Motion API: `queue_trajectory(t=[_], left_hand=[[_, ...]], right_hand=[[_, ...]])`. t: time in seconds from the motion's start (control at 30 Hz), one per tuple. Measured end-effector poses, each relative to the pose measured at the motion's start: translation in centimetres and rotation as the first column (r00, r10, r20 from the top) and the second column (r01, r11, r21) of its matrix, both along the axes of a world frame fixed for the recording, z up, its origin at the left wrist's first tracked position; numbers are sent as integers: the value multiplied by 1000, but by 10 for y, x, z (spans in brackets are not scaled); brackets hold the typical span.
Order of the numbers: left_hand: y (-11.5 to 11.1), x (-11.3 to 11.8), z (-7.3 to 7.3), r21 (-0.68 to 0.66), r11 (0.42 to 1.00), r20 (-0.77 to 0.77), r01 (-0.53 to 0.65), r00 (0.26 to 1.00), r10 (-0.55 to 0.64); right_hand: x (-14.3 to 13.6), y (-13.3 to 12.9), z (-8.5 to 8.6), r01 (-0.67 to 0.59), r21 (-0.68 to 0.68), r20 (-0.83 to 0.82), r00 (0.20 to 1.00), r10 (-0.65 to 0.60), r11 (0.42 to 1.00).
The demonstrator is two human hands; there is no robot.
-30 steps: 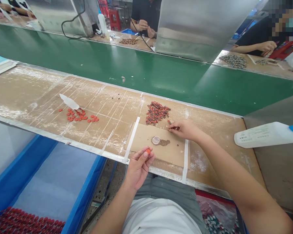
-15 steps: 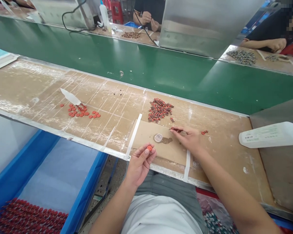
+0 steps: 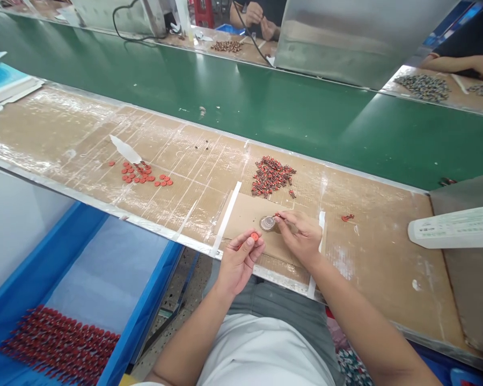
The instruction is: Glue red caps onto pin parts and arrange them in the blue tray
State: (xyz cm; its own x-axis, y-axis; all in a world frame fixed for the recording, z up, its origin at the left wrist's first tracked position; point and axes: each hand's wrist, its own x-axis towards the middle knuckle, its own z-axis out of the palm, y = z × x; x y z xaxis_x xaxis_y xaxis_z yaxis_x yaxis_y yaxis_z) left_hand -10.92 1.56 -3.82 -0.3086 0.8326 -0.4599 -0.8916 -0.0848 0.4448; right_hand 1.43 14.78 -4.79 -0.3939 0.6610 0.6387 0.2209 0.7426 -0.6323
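Note:
Between the thumb and fingers of my left hand (image 3: 242, 258) is a small round red disc (image 3: 255, 236), its flat face turned up. My right hand (image 3: 300, 234) pinches a small red-and-dark piece (image 3: 278, 215), whose tip is at the edge of a small round dish (image 3: 267, 223). The dish sits on a cardboard sheet (image 3: 245, 212) in front of me. Beyond the sheet lies a pile of similar red-and-dark pieces (image 3: 271, 176). Loose red discs (image 3: 139, 172) are scattered to the left around a white pointed strip (image 3: 124, 149).
A green belt (image 3: 233, 102) runs behind the table. On the right lie a white bottle (image 3: 454, 227) and a single red piece (image 3: 348, 217). A blue bin (image 3: 145, 279) at lower left holds rows of red parts (image 3: 64, 343). Other people's hands (image 3: 261, 19) work across the belt.
My right hand has moved left and brought the small piece to the dish. My left hand still holds the red disc. The camera view has shifted slightly.

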Motion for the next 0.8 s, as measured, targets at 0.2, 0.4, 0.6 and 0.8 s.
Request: queue_trajectory(t=[0.2, 0.4, 0.6, 0.8], left_hand=[[0, 0, 1, 12, 1000, 11, -6, 1000, 6], [-1, -1, 0, 32, 999, 17, 2, 1000, -2], [-3, -2, 0, 29, 1000, 24, 11, 1000, -12], [-3, -2, 1, 11, 1000, 18, 12, 1000, -12]], right_hand=[[-1, 1, 0, -55, 29, 20, 998, 54, 998], [-3, 2, 2, -89, 51, 43, 995, 87, 995], [-3, 1, 4, -59, 19, 23, 998, 59, 998], [-3, -2, 5, 21, -126, -40, 999, -26, 992]])
